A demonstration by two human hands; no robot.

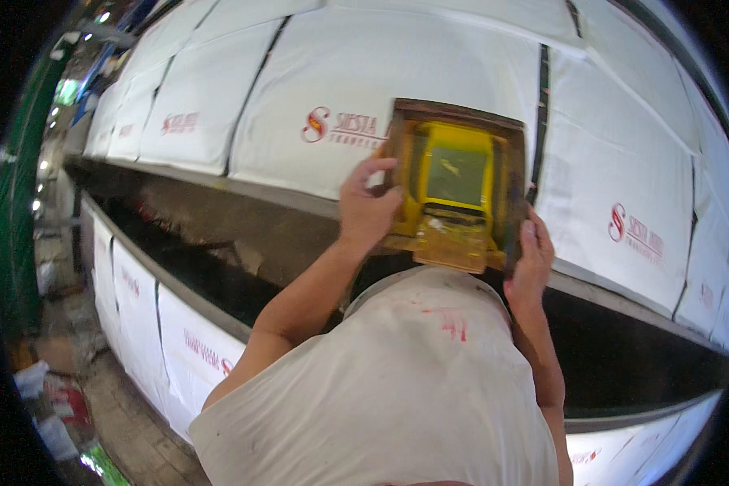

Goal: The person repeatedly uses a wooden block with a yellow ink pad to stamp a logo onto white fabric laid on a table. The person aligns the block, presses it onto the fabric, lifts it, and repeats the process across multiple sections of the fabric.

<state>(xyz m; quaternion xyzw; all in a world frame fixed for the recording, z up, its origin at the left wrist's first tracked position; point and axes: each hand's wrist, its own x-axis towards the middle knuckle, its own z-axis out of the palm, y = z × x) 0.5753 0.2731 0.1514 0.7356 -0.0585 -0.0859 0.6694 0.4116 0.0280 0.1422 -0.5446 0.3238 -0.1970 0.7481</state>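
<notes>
In front of my chest I hold a screen-printing frame (459, 170), slightly tilted. It has a dark brown wooden border, bright yellow areas inside and a greenish see-through rectangle in the middle. My left hand (367, 204) is closed on its left edge, thumb and fingers showing. My right hand (530, 255) grips the lower right edge, with some fingers hidden behind it. An amber, glossy strip (451, 243) sits at the frame's lower end, near my shirt. Behind the frame lies a white sheet (299, 89) with a red printed mark, partly covered by the frame.
Long rows of white sheets with red prints run across in front of me, split by dark gaps. A ledge (291, 194) borders a dark trough. Another white row (129, 300) lies nearer. At far left are a green sheet (26, 194) and floor clutter (61, 405).
</notes>
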